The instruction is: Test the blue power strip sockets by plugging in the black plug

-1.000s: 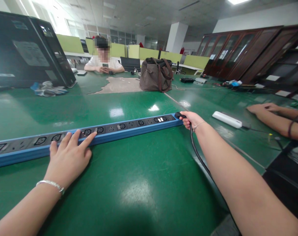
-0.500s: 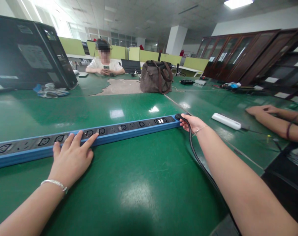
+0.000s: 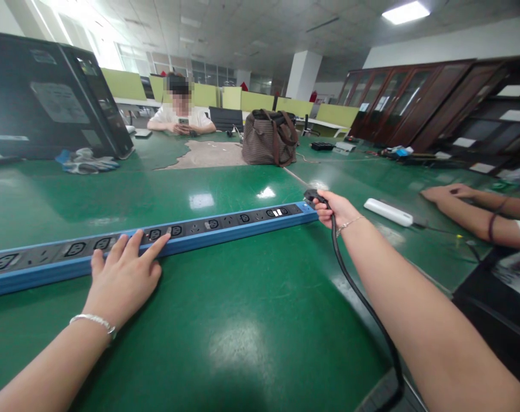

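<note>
A long blue power strip [image 3: 238, 228] with black sockets lies slantwise across the green table. My left hand [image 3: 126, 263] rests on it with the fingers spread over the sockets, gripping nothing. At the strip's far right end, my right hand [image 3: 328, 207] is closed around a black plug [image 3: 312, 196], held just above the blue end piece. From the plug a black power cord [image 3: 349, 280] hangs below my right hand and curves down past the table's near edge. Part of the plug is hidden by my fingers.
A small white power strip [image 3: 388, 212] lies right of my hand, near another person's arms [image 3: 465, 212]. Further back stand a brown bag [image 3: 268, 140] and a large black cabinet [image 3: 40, 103], with gloves [image 3: 88, 162] beside it. Someone holding a phone [image 3: 183, 121] sits opposite.
The plug has come up off the strip's right end in my right hand, baring the end piece. The cord now bows out more. My left hand stays on the strip.
</note>
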Action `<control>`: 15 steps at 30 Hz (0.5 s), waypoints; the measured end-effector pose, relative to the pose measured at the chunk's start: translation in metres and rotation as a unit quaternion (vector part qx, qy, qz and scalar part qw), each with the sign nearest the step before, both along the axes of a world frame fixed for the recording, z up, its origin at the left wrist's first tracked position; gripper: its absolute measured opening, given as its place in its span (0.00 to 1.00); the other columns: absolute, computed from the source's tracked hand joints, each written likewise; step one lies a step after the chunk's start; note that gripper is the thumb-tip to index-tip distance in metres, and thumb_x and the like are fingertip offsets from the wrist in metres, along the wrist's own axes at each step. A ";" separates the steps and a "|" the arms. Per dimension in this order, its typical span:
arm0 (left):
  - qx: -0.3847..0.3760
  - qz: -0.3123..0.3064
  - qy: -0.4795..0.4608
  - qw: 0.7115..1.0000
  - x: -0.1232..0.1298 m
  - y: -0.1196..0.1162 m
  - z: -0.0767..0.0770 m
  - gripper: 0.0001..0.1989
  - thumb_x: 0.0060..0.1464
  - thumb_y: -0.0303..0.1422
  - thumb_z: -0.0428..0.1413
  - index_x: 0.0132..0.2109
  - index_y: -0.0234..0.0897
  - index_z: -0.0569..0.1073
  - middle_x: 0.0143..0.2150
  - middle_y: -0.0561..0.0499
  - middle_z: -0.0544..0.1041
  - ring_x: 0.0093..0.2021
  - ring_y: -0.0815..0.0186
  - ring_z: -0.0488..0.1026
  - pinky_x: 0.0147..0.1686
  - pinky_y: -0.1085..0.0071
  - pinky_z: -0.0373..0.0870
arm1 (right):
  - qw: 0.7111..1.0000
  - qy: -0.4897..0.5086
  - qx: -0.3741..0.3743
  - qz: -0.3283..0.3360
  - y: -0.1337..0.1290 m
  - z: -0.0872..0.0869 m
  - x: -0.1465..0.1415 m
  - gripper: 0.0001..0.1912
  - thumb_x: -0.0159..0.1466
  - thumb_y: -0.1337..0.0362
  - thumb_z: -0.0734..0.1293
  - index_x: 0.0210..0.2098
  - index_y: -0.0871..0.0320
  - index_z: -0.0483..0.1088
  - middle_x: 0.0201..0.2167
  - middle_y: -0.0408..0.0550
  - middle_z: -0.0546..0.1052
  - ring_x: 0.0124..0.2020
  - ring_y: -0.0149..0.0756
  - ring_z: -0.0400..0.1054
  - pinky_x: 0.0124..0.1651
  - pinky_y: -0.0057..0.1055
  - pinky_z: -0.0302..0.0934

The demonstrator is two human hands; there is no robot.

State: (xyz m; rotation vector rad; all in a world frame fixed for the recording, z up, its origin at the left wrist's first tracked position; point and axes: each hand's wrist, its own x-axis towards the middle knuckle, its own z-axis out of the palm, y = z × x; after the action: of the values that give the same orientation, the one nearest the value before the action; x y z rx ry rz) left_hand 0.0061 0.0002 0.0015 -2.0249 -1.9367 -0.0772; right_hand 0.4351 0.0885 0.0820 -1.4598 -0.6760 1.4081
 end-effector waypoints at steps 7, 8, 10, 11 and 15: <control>0.013 -0.004 -0.004 1.000 -0.001 0.000 0.000 0.27 0.60 0.35 0.41 0.66 0.51 0.56 0.65 0.37 0.59 0.65 0.44 0.55 0.57 0.40 0.52 | 0.994 -0.098 -0.048 0.013 0.006 -0.015 -0.027 0.19 0.70 0.58 0.54 0.25 0.60 0.60 0.10 0.32 0.54 0.07 0.17 0.45 0.10 0.16 0.38; 0.013 -0.005 -0.005 1.000 -0.001 0.000 0.000 0.26 0.60 0.35 0.41 0.65 0.51 0.56 0.65 0.37 0.59 0.65 0.44 0.55 0.57 0.40 0.52 | 0.993 -0.108 -0.050 0.012 0.006 -0.015 -0.028 0.19 0.70 0.58 0.54 0.25 0.60 0.60 0.09 0.32 0.54 0.07 0.17 0.44 0.10 0.16 0.38; 0.010 -0.005 -0.006 1.000 0.000 0.000 0.000 0.26 0.60 0.35 0.41 0.65 0.51 0.56 0.65 0.37 0.59 0.65 0.44 0.55 0.57 0.40 0.52 | 0.991 -0.125 -0.050 0.012 0.007 -0.014 -0.030 0.19 0.70 0.58 0.54 0.24 0.60 0.60 0.09 0.32 0.54 0.07 0.17 0.44 0.11 0.16 0.38; 0.009 -0.005 -0.006 1.000 0.000 0.000 0.000 0.26 0.60 0.35 0.41 0.66 0.51 0.56 0.65 0.37 0.59 0.65 0.44 0.55 0.57 0.40 0.52 | 0.989 -0.135 -0.050 0.012 0.007 -0.014 -0.030 0.20 0.70 0.59 0.54 0.24 0.60 0.60 0.09 0.32 0.54 0.07 0.17 0.44 0.11 0.17 0.38; 0.012 -0.003 -0.006 1.000 0.000 0.000 0.000 0.27 0.60 0.36 0.41 0.66 0.51 0.55 0.66 0.37 0.59 0.65 0.44 0.55 0.58 0.40 0.52 | 0.985 -0.160 -0.056 0.021 0.008 -0.014 -0.030 0.20 0.70 0.58 0.55 0.24 0.60 0.60 0.09 0.32 0.53 0.07 0.17 0.44 0.11 0.17 0.38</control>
State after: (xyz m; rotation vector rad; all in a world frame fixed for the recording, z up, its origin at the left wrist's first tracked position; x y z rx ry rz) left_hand 0.0064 -0.0001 0.0014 -2.0186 -1.9287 -0.1144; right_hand 0.4052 0.0968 0.0681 -1.7923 -0.8412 1.2718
